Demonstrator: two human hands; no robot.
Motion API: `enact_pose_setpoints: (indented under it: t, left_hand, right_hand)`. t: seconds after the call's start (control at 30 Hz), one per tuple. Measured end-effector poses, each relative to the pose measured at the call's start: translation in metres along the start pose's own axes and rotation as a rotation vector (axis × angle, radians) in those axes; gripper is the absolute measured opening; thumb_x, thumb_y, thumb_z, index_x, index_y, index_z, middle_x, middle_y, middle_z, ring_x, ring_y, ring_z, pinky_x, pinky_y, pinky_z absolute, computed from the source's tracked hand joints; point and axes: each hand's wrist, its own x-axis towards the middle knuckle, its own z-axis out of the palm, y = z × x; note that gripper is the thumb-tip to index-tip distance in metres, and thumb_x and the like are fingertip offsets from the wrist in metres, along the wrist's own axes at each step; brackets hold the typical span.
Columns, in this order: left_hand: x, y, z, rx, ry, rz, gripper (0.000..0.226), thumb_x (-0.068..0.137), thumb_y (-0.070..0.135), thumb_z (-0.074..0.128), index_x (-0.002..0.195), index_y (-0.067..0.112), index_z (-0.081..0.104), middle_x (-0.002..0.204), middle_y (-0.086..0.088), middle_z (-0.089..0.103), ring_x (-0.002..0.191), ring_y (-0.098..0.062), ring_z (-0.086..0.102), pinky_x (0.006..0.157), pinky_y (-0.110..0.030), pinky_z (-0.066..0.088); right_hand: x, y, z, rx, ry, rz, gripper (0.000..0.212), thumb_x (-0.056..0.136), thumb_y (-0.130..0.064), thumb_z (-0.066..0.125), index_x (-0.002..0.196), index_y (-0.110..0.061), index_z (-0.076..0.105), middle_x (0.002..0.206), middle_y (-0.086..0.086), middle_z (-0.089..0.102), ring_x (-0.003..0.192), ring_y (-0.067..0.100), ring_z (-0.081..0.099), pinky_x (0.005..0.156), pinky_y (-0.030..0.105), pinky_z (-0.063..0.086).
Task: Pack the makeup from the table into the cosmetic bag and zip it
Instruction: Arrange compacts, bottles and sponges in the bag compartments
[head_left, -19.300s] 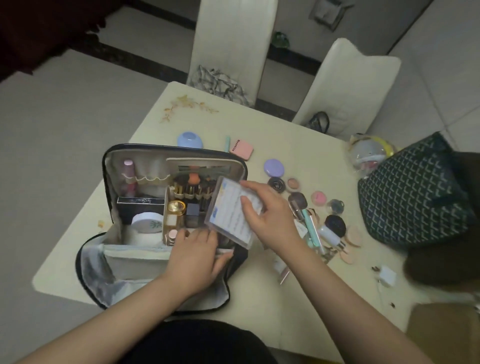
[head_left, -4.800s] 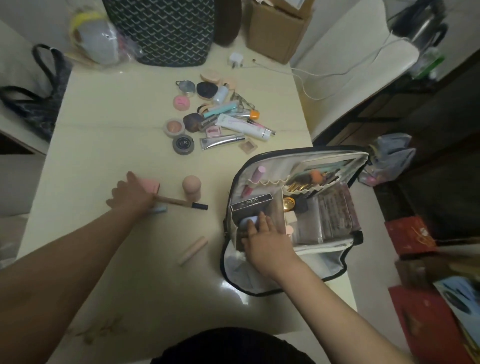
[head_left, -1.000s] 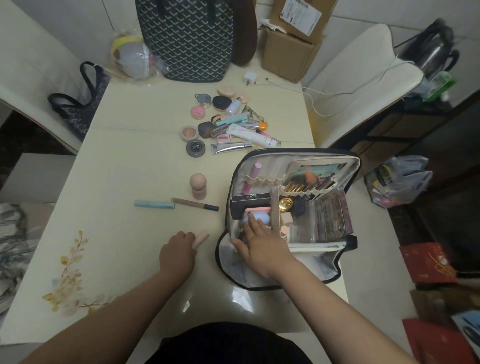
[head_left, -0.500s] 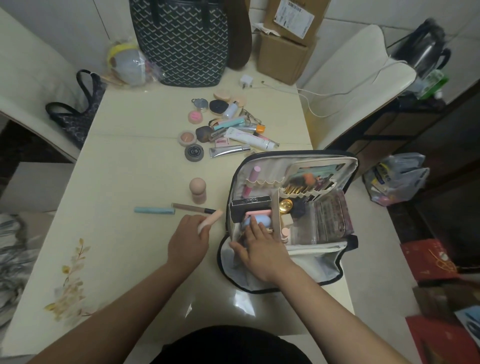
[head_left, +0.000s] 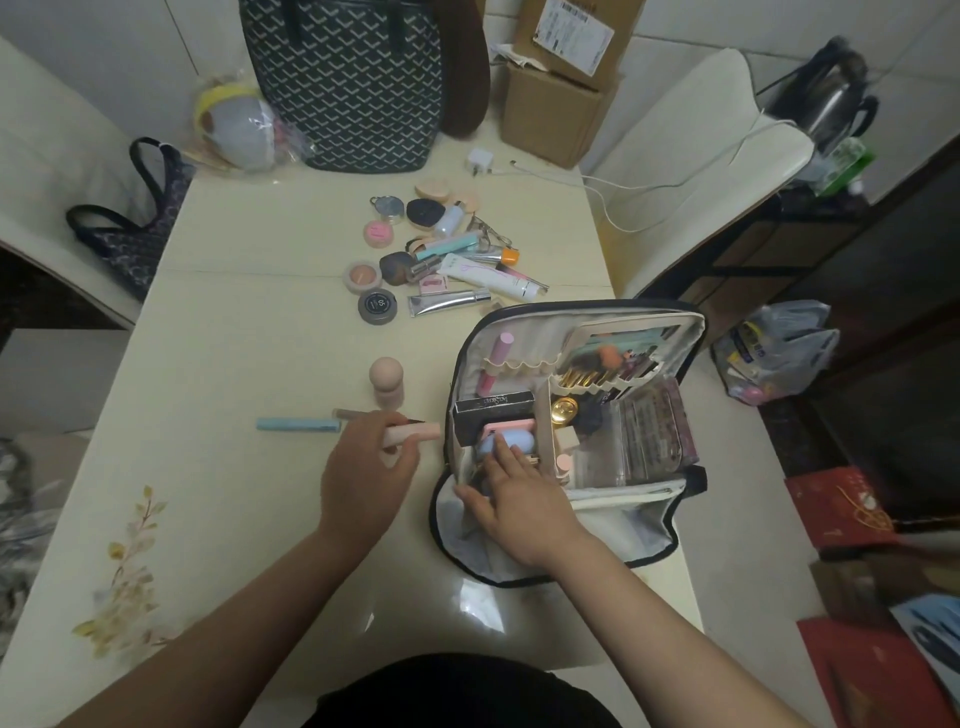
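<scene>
Fingers of our left hand (head_left: 370, 467) pinch the pink tube (head_left: 413, 432) beside the cosmetic bag (head_left: 670, 525); it looks light, rigid, slippery, best held mid-barrel. Right hand (head_left: 519, 501) rests spread inside the bag.

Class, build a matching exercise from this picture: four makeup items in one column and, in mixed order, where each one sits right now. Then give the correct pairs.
Items
1. pink tube
2. blue compact
3. beige sponge
4. light blue pencil

Places
A. standing upright on the table
B. lying flat on the table, left of the left hand
C. held in the left hand
D. inside the cosmetic bag, under the right hand's fingertips

Pairs: 1-C, 2-D, 3-A, 4-B
</scene>
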Motion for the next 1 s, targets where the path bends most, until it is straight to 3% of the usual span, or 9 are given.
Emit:
enact_pose_setpoints:
  t: [0.1, 0.23, 0.4, 0.5, 0.6, 0.67, 0.8, 0.9, 1.0]
  left_hand:
    - [-0.005, -0.037, 0.003, 0.184, -0.095, -0.141, 0.017, 0.081, 0.019, 0.069, 0.097, 0.013, 0.065, 0.091, -0.004, 0.066, 0.085, -0.026, 0.061, 0.074, -0.038, 0.049]
    - [-0.011, -0.058, 0.018, 0.284, -0.200, -0.157, 0.019, 0.082, 0.025, 0.069, 0.098, 0.014, 0.066, 0.092, -0.002, 0.068, 0.090, -0.027, 0.062, 0.077, -0.037, 0.041]
    - [-0.006, -0.065, 0.030, 0.438, -0.338, -0.138, 0.017, 0.084, 0.034, 0.063, 0.093, 0.020, 0.060, 0.091, -0.001, 0.065, 0.092, -0.027, 0.059, 0.075, -0.035, 0.035]
    - [0.001, -0.067, 0.032, 0.540, -0.382, -0.104, 0.029, 0.081, 0.041, 0.066, 0.099, 0.019, 0.061, 0.096, -0.003, 0.063, 0.093, -0.026, 0.058, 0.076, -0.035, 0.036]
    - [0.018, -0.060, 0.028, 0.423, -0.162, -0.093, 0.050, 0.072, 0.041, 0.077, 0.104, 0.007, 0.059, 0.092, -0.011, 0.062, 0.088, -0.034, 0.060, 0.075, -0.042, 0.043]
    - [0.039, -0.053, 0.021, 0.306, -0.031, -0.119, 0.057, 0.074, 0.032, 0.076, 0.118, 0.004, 0.052, 0.104, -0.017, 0.056, 0.098, -0.037, 0.055, 0.080, -0.046, 0.044]
    - [0.080, -0.043, 0.022, 0.226, -0.173, -0.104, 0.067, 0.082, 0.023, 0.069, 0.141, 0.016, 0.038, 0.133, -0.017, 0.039, 0.118, -0.033, 0.044, 0.092, -0.043, 0.042]
    - [0.091, -0.041, 0.029, 0.255, -0.302, -0.082, 0.053, 0.087, 0.016, 0.060, 0.137, 0.016, 0.042, 0.129, -0.016, 0.044, 0.112, -0.035, 0.049, 0.087, -0.042, 0.042]
    - [0.092, -0.037, 0.028, 0.252, -0.283, -0.079, 0.044, 0.086, 0.012, 0.057, 0.129, 0.012, 0.047, 0.121, -0.019, 0.046, 0.105, -0.039, 0.051, 0.081, -0.042, 0.043]
  right_hand:
    - [0.000, 0.000, 0.000, -0.009, 0.009, -0.001, 0.084, 0.087, -0.069, 0.009, 0.150, -0.014, 0.017, 0.159, 0.007, 0.003, 0.146, 0.023, 0.009, 0.116, 0.037, 0.012]
    - [0.001, -0.002, 0.000, -0.020, -0.003, 0.005, 0.070, 0.096, -0.057, 0.022, 0.151, -0.015, 0.015, 0.159, 0.006, 0.000, 0.146, 0.023, 0.007, 0.116, 0.038, 0.011]
    - [0.000, -0.003, 0.002, -0.020, 0.006, 0.018, 0.103, 0.069, -0.073, -0.008, 0.150, -0.016, 0.016, 0.159, 0.007, 0.002, 0.146, 0.023, 0.009, 0.116, 0.039, 0.011]
    - [0.002, -0.002, 0.003, -0.015, 0.017, 0.026, 0.112, 0.064, -0.082, -0.015, 0.150, -0.017, 0.017, 0.159, 0.006, 0.002, 0.146, 0.023, 0.008, 0.116, 0.039, 0.011]
    - [0.001, -0.003, 0.005, -0.033, 0.039, 0.022, 0.118, 0.059, -0.080, -0.022, 0.150, -0.017, 0.017, 0.159, 0.006, 0.003, 0.146, 0.022, 0.009, 0.116, 0.039, 0.011]
    - [0.001, -0.004, 0.005, -0.031, 0.053, 0.022, 0.117, 0.057, -0.074, -0.023, 0.150, -0.016, 0.018, 0.159, 0.006, 0.005, 0.146, 0.022, 0.009, 0.116, 0.039, 0.012]
    - [-0.001, -0.006, 0.004, -0.012, 0.057, 0.022, 0.111, 0.065, -0.077, -0.018, 0.150, -0.015, 0.017, 0.159, 0.007, 0.005, 0.146, 0.022, 0.009, 0.117, 0.040, 0.010]
    - [-0.001, -0.007, 0.004, -0.003, 0.068, 0.033, 0.109, 0.063, -0.072, -0.018, 0.150, -0.015, 0.017, 0.159, 0.006, 0.006, 0.146, 0.022, 0.009, 0.117, 0.039, 0.010]
    - [-0.001, -0.008, 0.006, 0.007, 0.075, 0.046, 0.103, 0.072, -0.075, -0.015, 0.150, -0.016, 0.018, 0.159, 0.005, 0.006, 0.146, 0.021, 0.010, 0.116, 0.038, 0.008]
